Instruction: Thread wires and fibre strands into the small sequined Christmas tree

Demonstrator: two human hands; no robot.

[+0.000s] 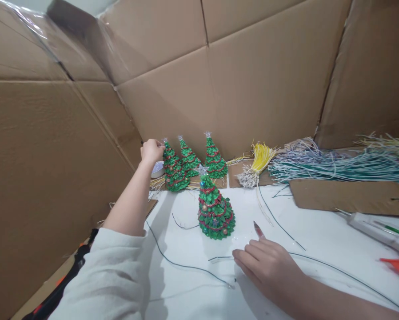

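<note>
My left hand (152,152) reaches to the back left, fingers pinched together at the star-topped tip of a small green Christmas tree (175,171). What sits between those fingertips is too small to make out. A pointed metal tool (258,230) sticks out of my right hand (269,269), which is closed and rests low on the white table (186,289). Its fingers lie over a green wire (333,260). In the middle stands a larger decorated Christmas tree (216,213) with red garlands, beads and a clear star.
Two more trees, one left (189,158) and one right (215,160), stand behind. A white bowl (157,170) is beside my left hand. Yellow stems (262,156), green wire bundles (339,166), a cardboard strip (346,195) and a white glue gun (376,229) lie right. Cardboard walls (253,80) enclose the table.
</note>
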